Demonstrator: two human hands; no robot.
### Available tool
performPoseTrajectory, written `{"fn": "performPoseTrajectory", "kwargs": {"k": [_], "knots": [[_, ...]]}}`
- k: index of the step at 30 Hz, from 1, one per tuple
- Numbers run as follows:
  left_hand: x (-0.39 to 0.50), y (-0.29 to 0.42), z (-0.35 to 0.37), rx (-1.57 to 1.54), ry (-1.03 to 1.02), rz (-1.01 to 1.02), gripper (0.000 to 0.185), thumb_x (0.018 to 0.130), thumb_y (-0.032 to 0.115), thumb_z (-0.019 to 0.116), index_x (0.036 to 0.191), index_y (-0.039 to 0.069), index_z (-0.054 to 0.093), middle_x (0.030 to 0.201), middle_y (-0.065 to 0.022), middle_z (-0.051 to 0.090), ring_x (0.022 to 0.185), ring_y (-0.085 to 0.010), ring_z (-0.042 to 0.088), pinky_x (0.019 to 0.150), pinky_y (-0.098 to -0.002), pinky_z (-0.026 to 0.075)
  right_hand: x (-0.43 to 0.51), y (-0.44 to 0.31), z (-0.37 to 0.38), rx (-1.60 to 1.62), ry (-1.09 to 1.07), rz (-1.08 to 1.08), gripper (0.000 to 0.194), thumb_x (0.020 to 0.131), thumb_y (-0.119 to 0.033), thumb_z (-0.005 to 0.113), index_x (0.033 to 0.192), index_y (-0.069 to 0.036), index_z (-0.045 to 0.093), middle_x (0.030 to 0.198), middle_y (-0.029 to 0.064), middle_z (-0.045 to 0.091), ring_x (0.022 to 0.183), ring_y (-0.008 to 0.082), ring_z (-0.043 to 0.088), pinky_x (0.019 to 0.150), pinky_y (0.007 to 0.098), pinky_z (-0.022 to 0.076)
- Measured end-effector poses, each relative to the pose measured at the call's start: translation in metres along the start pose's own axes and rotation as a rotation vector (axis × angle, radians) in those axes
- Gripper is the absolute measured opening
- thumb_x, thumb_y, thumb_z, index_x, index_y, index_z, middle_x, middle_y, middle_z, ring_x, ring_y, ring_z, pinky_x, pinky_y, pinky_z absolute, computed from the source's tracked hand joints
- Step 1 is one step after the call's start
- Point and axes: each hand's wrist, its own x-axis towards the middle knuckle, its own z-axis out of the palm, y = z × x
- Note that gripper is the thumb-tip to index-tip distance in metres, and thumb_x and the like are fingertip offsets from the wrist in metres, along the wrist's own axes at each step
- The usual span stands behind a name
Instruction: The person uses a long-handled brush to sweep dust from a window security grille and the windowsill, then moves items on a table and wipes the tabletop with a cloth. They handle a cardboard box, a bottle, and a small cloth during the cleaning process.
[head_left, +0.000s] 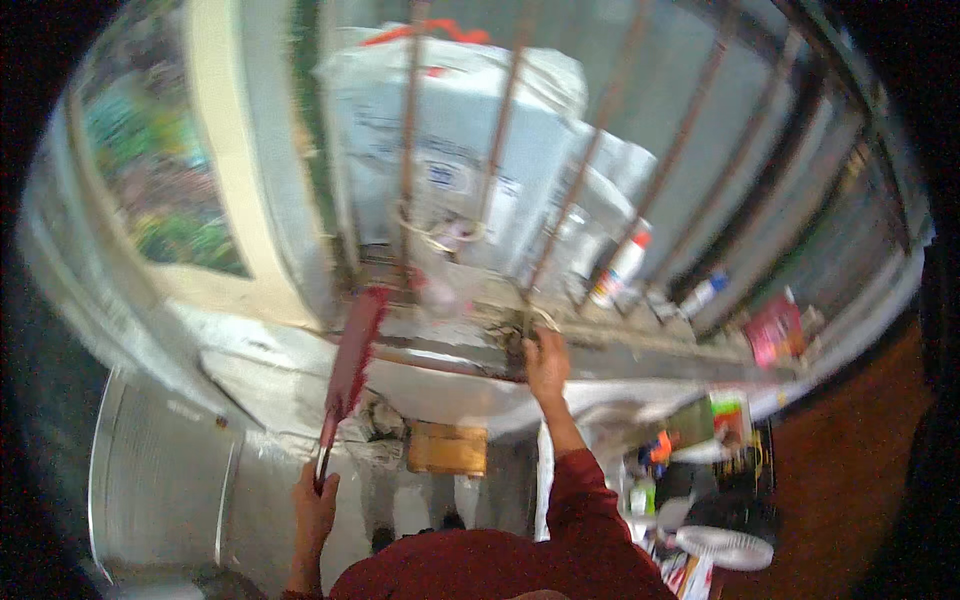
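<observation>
My left hand (315, 499) grips the handle of a dark red duster (356, 352), whose fringed head points up to the windowsill. My right hand (549, 364) is raised at the sill, beside the foot of a rusty window bar (574, 191). A dark tangled bundle (511, 341) lies just left of its fingers, and a pale loop shows above them. Blur hides whether the fingers hold any of this. Behind the bars stand large white plastic bags (457, 135) and a white bottle with a red cap (621, 266).
A blue-capped tube (703, 295) and a pink packet (774, 330) are at the right of the sill. Below are a wooden stool or box (448, 448), a ridged metal-edged panel (169, 465) at left, and mixed items with a white fan-like round object (724, 547) at lower right.
</observation>
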Motion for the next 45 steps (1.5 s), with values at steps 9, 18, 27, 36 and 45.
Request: {"fn": "performPoseTrajectory", "kwargs": {"k": [9,18,27,36,45], "knots": [[-0.008,-0.074,-0.059,0.117,-0.149,0.005,0.022,0.092,0.017,0.063,0.106,0.0,0.057,0.07,-0.006,0.051,0.062,-0.015,0.045,0.058,-0.0348,0.04,-0.11,-0.126,-0.004,0.091,-0.202,0.087,0.03,0.085,-0.012,0.065,0.114,-0.008,0.061,0.109,0.0158,0.062,0.1,0.0382,0.06,0.084,0.044,0.048],[0.019,-0.078,-0.088,0.258,-0.392,0.107,0.024,0.092,0.017,0.063,0.109,0.001,0.057,0.076,-0.0094,0.059,0.067,-0.0191,0.054,0.063,-0.035,0.046,-0.281,-0.177,0.002,-0.105,-0.76,0.018,0.031,0.091,-0.024,0.061,0.119,-0.011,0.059,0.107,0.0128,0.063,0.098,0.0333,0.063,0.083,0.0459,0.0498],[0.009,-0.081,-0.053,0.213,-0.575,0.123,0.024,0.092,0.016,0.063,0.107,0.0,0.054,0.072,-0.0123,0.056,0.063,-0.0249,0.053,0.06,-0.0375,0.044,-0.359,-0.172,-0.044,-0.11,-0.998,0.297,0.032,0.089,-0.017,0.058,0.121,-0.017,0.06,0.108,0.0124,0.061,0.097,0.0342,0.062,0.08,0.0464,0.0514],[-0.011,-0.03,0.044,0.149,-0.678,0.397,0.03,0.093,0.023,0.06,0.114,0.002,0.055,0.077,-0.0111,0.056,0.069,-0.0251,0.054,0.065,-0.0382,0.045,-0.42,-0.127,-0.153,0.02,-1.04,0.629,0.037,0.087,-0.013,0.059,0.124,-0.01,0.057,0.12,0.0148,0.06,0.108,0.0352,0.06,0.092,0.0467,0.0486],[-0.041,0.001,0.127,0.142,-0.879,0.362,0.032,0.093,0.026,0.061,0.114,0.003,0.057,0.073,-0.0086,0.049,0.067,-0.0204,0.051,0.064,-0.0352,0.044,-0.53,-0.108,-0.233,-0.078,-1.033,0.989,0.039,0.086,-0.022,0.065,0.124,-0.017,0.059,0.115,0.0146,0.064,0.108,0.034,0.061,0.09,0.0442,0.0505]]}}
